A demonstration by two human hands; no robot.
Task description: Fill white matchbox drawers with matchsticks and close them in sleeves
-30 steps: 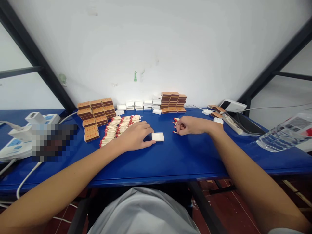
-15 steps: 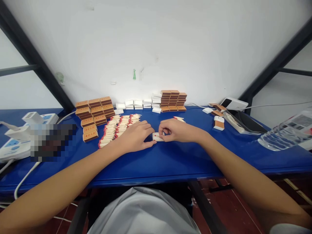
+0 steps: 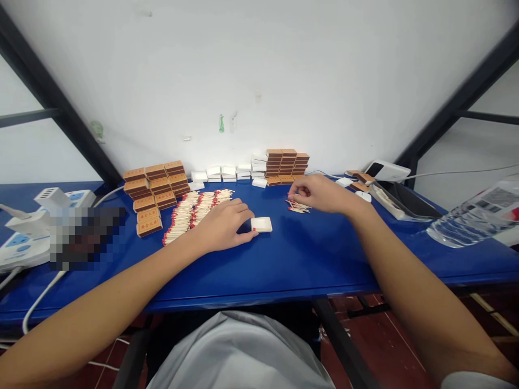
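Observation:
A small white matchbox tray (image 3: 263, 225) lies on the blue table with red match heads showing at its left end. My left hand (image 3: 229, 227) grips that end between thumb and fingers. To the right, my right hand (image 3: 318, 193) pinches at a small loose pile of matches (image 3: 299, 206), and a red match head shows at its fingertips; how many matches it holds is hidden. Beyond my left hand lie rows of red-tipped matches (image 3: 190, 213), partly covered by that hand and forearm.
Stacked brown matchboxes stand at the left (image 3: 149, 220) and against the wall (image 3: 287, 165). White trays (image 3: 221, 173) line the wall between them. A power strip (image 3: 16, 248) sits far left; a plastic bottle (image 3: 474, 221) and an open black-lined case (image 3: 399, 202) are at right.
My right hand has moved from the tray rightward and away from me to the small match pile. My left hand stays at the tray, whose inside is now in plain view.

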